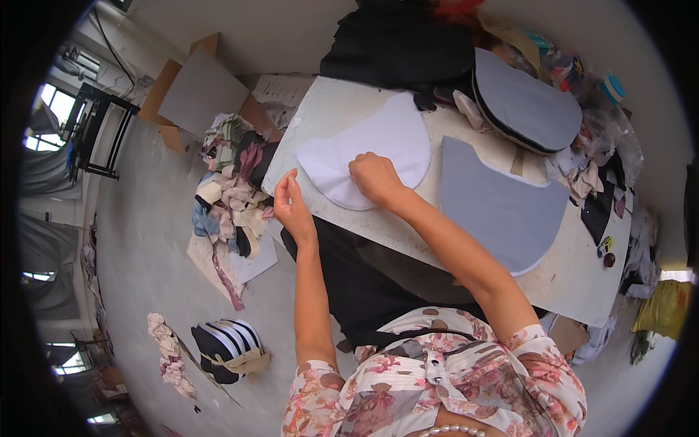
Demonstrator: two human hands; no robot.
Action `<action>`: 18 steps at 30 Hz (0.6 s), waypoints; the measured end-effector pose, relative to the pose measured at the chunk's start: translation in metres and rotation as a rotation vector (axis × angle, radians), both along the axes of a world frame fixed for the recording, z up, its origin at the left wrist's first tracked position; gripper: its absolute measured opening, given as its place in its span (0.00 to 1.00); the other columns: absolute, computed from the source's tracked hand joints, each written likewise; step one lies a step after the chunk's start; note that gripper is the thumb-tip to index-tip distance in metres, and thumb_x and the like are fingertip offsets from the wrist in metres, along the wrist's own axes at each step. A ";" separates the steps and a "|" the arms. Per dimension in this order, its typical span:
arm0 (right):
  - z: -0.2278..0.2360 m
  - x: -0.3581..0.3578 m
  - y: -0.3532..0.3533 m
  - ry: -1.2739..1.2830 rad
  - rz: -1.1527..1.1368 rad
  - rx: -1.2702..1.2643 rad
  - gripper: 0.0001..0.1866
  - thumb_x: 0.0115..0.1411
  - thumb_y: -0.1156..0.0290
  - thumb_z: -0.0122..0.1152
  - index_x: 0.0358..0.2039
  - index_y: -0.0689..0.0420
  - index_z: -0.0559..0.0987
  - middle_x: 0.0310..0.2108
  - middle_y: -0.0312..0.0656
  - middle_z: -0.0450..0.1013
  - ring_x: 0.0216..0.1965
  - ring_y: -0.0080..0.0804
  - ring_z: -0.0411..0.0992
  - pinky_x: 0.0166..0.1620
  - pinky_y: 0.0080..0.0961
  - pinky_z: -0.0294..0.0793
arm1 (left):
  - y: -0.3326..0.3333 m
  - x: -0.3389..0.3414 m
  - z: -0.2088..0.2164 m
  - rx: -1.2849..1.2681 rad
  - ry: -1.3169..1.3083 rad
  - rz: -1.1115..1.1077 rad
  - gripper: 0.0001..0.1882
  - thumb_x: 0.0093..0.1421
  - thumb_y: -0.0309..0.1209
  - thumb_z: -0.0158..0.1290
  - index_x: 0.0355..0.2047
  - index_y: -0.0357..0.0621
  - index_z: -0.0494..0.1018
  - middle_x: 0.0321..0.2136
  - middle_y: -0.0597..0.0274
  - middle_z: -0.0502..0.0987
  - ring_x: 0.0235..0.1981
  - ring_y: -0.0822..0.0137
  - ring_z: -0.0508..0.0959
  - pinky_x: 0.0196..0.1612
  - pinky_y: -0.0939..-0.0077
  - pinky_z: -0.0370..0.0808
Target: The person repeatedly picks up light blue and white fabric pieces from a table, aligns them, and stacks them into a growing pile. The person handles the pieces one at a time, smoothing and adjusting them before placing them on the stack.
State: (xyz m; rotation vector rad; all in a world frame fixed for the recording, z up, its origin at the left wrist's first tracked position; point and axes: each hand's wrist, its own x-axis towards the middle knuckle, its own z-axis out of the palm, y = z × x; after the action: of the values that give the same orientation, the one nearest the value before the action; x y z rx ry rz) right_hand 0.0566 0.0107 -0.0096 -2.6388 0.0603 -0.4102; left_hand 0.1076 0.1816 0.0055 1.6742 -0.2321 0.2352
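Your right hand (376,180) rests on the white rounded piece (389,138), fingers curled in; you cannot tell from here whether cloth is pinched beneath. Your left hand (295,213) is raised at the table's (575,291) near edge, thumb and fingers narrow; whether anything fine is between them is unclear. The white piece lies at its two o'clock, creased around your right hand, so you seem to be smoothing or positioning it. The next move likely calls for a light, flat hold. Outward, a grey panel (502,207) lies at four o'clock, black fabric (400,44) at twelve.
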 end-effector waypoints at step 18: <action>0.116 -0.107 -0.168 -0.309 -0.019 1.404 0.13 0.60 0.59 0.51 0.33 0.56 0.74 0.27 0.34 0.72 0.29 0.20 0.71 0.33 0.20 0.72 | -0.022 0.019 -0.037 1.233 -0.107 -0.100 0.29 0.67 0.40 0.38 0.65 0.41 0.53 0.67 0.49 0.47 0.69 0.54 0.43 0.65 0.40 0.37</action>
State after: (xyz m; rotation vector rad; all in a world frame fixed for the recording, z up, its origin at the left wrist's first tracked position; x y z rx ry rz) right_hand -0.0503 -0.1575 0.1065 -1.1853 0.1893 -0.5078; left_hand 0.1267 0.1598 -0.0315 2.8579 -0.6208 0.0926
